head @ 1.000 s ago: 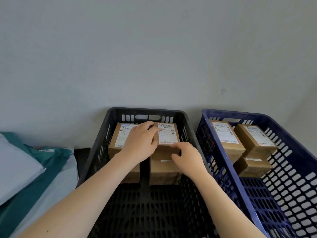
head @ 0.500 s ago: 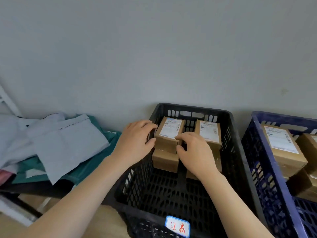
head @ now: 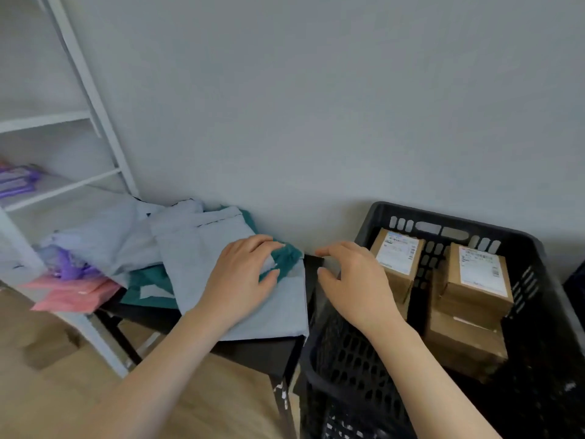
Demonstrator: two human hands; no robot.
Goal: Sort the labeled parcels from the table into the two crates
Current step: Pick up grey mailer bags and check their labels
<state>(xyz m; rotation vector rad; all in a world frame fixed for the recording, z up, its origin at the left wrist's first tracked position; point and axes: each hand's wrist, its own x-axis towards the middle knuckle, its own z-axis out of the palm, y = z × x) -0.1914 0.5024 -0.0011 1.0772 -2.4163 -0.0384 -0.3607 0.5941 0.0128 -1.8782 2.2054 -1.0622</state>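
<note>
Left hand [head: 242,280]: lies on the grey mailer [head: 196,264], fingertips bent over its far right corner, thumb just below them; whether they pinch it cannot be told.
Right hand [head: 356,280]: hovers empty, fingers loosely apart, over the gap between table [head: 262,353] and black crate [head: 443,213].
Next parcel: directly under the left palm, overlapping a teal mailer [head: 148,280] that also shows just past the fingertips.
Long axis: from the wall toward the person, roughly along the left forearm.
Nearer hand: left, already touching; the right is just beside the mailer's right edge.
Crate: rightward of both hands, boxes [head: 395,258] stacked at its far end.
Likely next: left lifts, right supports.
</note>
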